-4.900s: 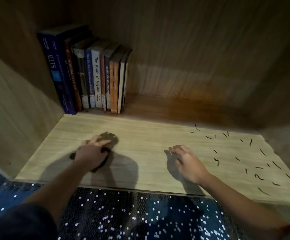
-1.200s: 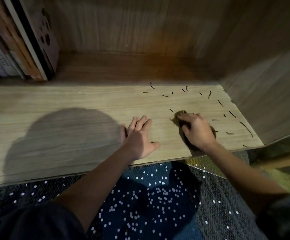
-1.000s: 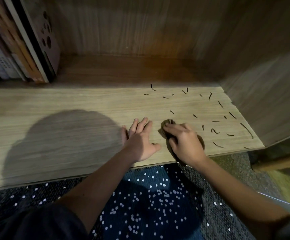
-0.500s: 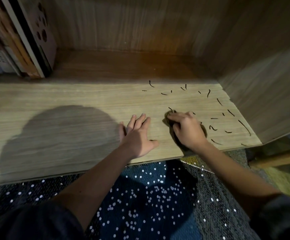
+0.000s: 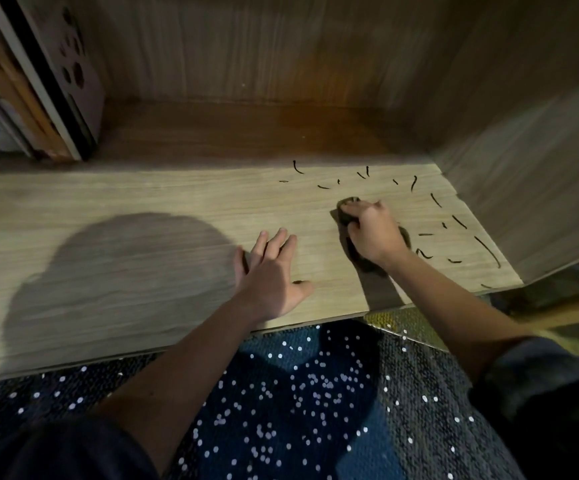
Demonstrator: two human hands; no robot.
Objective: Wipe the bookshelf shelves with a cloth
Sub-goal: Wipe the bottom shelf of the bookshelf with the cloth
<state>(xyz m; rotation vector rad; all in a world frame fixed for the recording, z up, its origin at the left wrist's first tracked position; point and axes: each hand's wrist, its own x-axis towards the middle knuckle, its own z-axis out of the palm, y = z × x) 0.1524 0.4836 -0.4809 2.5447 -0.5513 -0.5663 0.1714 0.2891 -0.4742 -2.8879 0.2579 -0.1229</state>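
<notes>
Since half a second ago the right hand point(image 5: 372, 237) has slid its cloth point(image 5: 346, 213) slightly deeper onto the shelf point(image 5: 142, 199). Books point(image 5: 38, 98) lean at far left. Left hand point(image 5: 270, 271) lies flat on the wood, fingers straight. Right hand's fingers curl over the dark cloth, pressing it down among dark streaks point(image 5: 487, 251) — possibly drawn marks, hard to tell.

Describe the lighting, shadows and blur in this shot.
Head view: light from behind the person throws a large rounded shadow on the shelf, left of the left hand; head view: the shelf's back strip is dim; head view: the books at upper left look blurred.
</notes>
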